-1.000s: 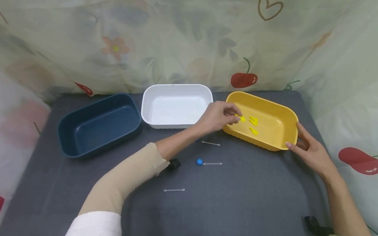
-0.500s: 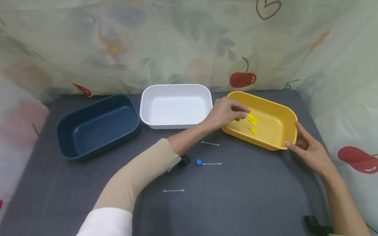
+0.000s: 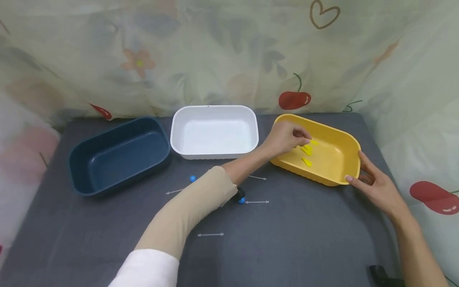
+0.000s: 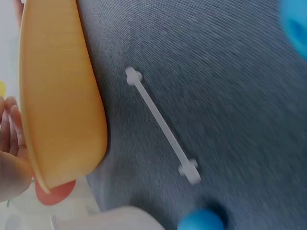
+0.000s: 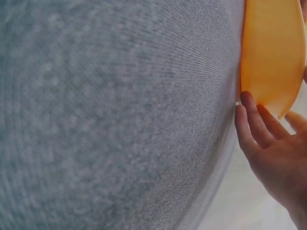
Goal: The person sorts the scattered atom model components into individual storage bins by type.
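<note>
My left hand (image 3: 287, 137) reaches over the left side of the yellow bin (image 3: 331, 157). Its thumb and fingertips pinch a small yellow plastic piece (image 3: 313, 142), whose exact kind is too small to tell. On the bin's floor below lie more such pieces, including a small yellow piece (image 3: 306, 162) near the front wall. At the bin's right end my right hand (image 3: 376, 183) holds the rim, thumb at the front corner and fingers against the outside. The right wrist view shows those fingers (image 5: 259, 120) against the bin's end.
A white bin (image 3: 215, 133) and a dark blue bin (image 3: 120, 155) stand left of the yellow one. On the grey table lie thin white rods, such as a white rod (image 3: 210, 234), and blue balls, such as a blue ball (image 3: 193, 178). A patterned curtain (image 3: 215, 59) hangs behind.
My left hand has moved right over the yellow bin, carrying the pinched yellow piece past the others. The right hand keeps its hold on the rim.
</note>
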